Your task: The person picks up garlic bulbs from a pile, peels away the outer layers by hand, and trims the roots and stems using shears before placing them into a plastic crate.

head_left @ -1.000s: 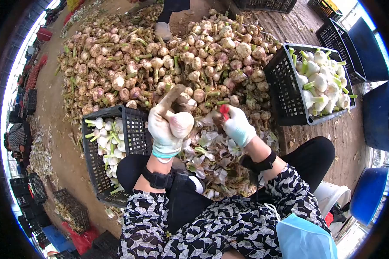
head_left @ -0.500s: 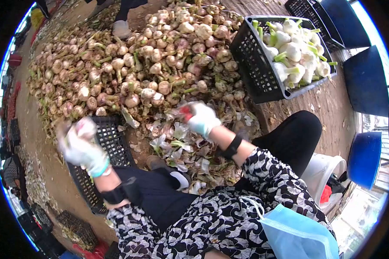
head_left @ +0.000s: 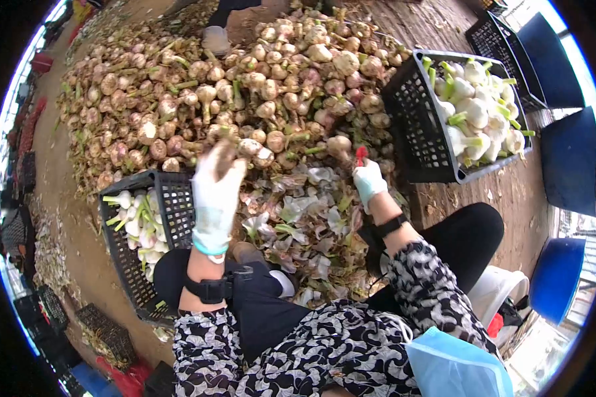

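Observation:
My left hand (head_left: 216, 195), in a white glove, is over the near edge of a heap of soil-stained garlic bulbs (head_left: 245, 86). Its thumb and fingers stand apart; the dirty fingertips are blurred against the bulbs. My right hand (head_left: 369, 182), gloved too, is closed around a small red tool (head_left: 361, 153) whose end points at the heap; its blade, if any, cannot be made out. Between the hands lie loose garlic skins (head_left: 311, 218). Cleaned white garlic (head_left: 142, 221) lies in the black crate (head_left: 179, 210) beside my left forearm.
At the right stands another black crate (head_left: 420, 126) full of white garlic bulbs (head_left: 477, 112). Blue tubs (head_left: 569, 162) and a white bucket (head_left: 493, 291) are farther right. A blue face mask (head_left: 457, 364) hangs at my chest. Another person's shoe (head_left: 216, 40) shows behind the heap.
My left hand has moved from above the left crate to the heap, and the pale bulb it held is gone from it. My right hand has shifted right with the red tool.

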